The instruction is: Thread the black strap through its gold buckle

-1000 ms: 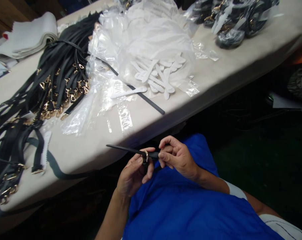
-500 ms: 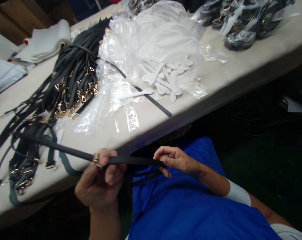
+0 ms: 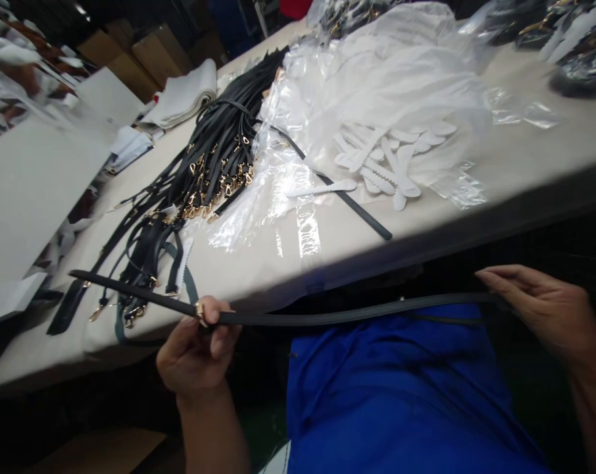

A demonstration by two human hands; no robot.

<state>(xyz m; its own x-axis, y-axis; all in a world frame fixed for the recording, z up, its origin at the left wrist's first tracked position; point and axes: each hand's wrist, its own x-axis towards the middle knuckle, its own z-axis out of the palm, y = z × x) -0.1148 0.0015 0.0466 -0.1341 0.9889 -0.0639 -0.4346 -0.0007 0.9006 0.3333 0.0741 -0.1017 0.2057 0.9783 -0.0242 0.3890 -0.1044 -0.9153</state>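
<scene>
A long black strap (image 3: pixel 318 320) stretches across my lap in front of the table edge. My left hand (image 3: pixel 199 349) pinches it at a gold-coloured buckle (image 3: pixel 200 313), and its flat end sticks out to the left over the table. Far to the right, my right hand (image 3: pixel 549 306) has its fingers closed on the strap's other stretch; the exact grip is partly hidden. Below the strap, a second dark length runs toward the right hand. Beyond my left hand, a bunch of black straps with gold hardware (image 3: pixel 145 257) lies at the table's near edge.
A large pile of black straps with gold clasps (image 3: pixel 223 145) lies on the table (image 3: pixel 258 276). Clear plastic bags (image 3: pixel 377 72) and white serrated strips (image 3: pixel 377 158) sit right of it, with one loose strap (image 3: pixel 362 210). Wrapped black goods (image 3: pixel 584 72) stand at the far right.
My right hand has moved far to the right along the strap, drawing a longer stretch straight. My left hand still holds the buckle. The view has shifted left.
</scene>
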